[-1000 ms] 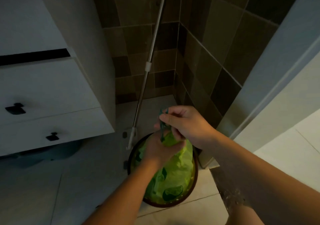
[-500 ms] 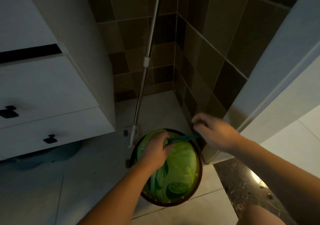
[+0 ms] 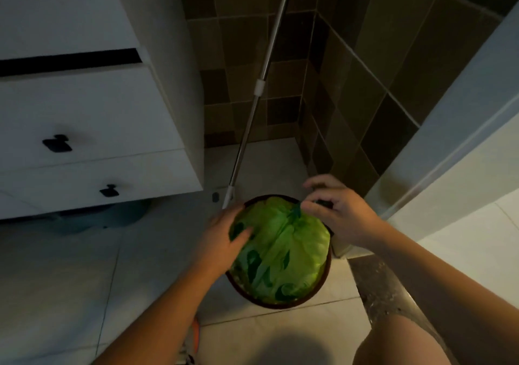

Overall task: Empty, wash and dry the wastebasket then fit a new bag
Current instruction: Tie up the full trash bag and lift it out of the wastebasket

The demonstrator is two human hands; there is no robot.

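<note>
A round wastebasket (image 3: 280, 304) with a dark brown rim stands on the tiled floor in the corner. It is filled by a bright green bag (image 3: 286, 252) with lime prints, its mouth gathered to a dark teal tie (image 3: 295, 213) near the far rim. My left hand (image 3: 227, 238) rests on the bag's left side with its fingers laid flat. My right hand (image 3: 337, 213) hovers over the far right rim, fingers curled, with fingertips at the tie. That hand is blurred, and something dark shows between its fingers.
A metal mop handle (image 3: 252, 117) leans in the tiled corner just behind the basket. A white drawer cabinet (image 3: 84, 117) hangs at the left. A white door frame (image 3: 449, 139) and a dark stone threshold (image 3: 379, 286) lie to the right. My knee (image 3: 398, 342) is at the bottom right.
My right hand, which had pulled the tie up and then out to the right, has come back to the bag's gathered mouth. My left hand slid from the neck to the bag's left side.
</note>
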